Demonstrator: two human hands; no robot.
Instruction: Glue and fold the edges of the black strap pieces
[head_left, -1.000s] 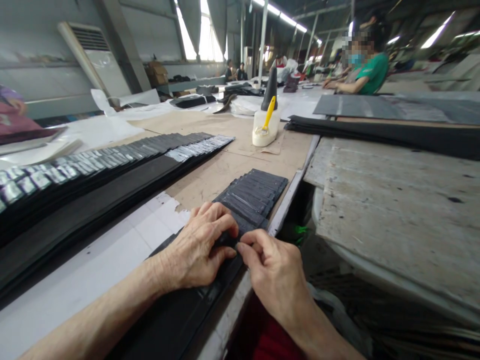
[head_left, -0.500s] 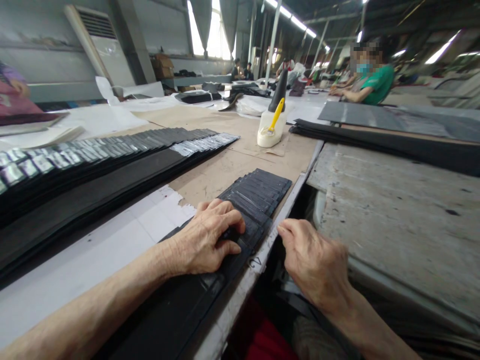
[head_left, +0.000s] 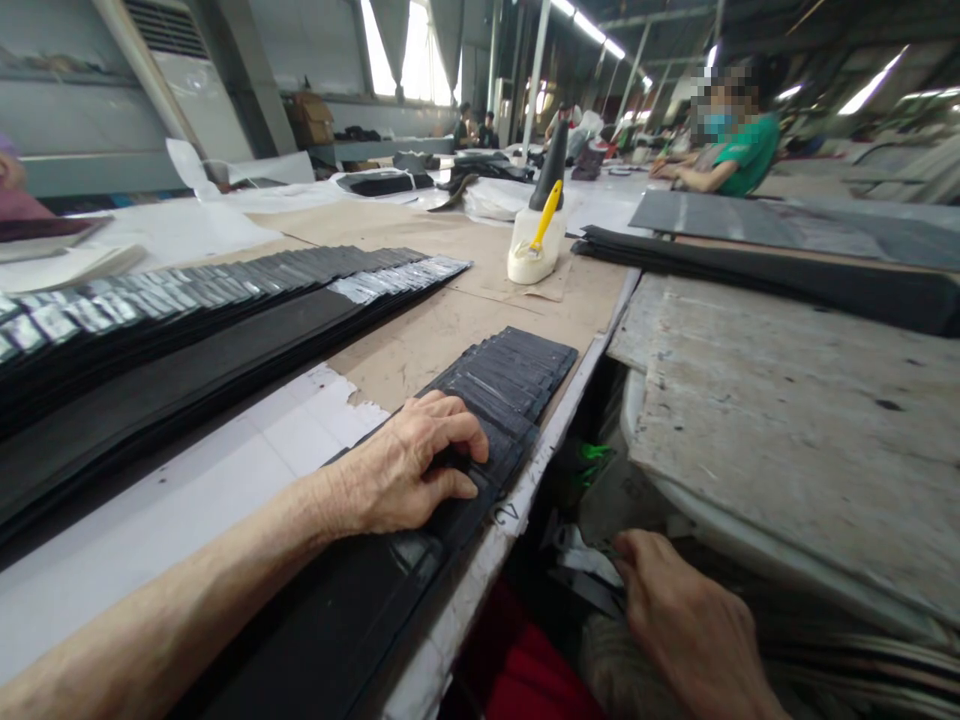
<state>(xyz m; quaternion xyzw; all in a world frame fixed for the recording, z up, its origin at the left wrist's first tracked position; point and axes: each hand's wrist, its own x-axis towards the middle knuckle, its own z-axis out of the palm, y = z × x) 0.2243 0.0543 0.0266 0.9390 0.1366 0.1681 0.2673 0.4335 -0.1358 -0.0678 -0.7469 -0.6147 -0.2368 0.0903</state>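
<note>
Find the black strips (head_left: 517,375) overlapped along the near table edge (head_left: 442,620): probably light, bendable, slightly slick where glossy, best taken by a long side. Resting on them with the left hand (head_left: 412,460), loosely bent and half spread, pinching nothing. Low beyond the edge with the right hand (head_left: 679,610), half curled; too shadowed to tell if gripping.
</note>
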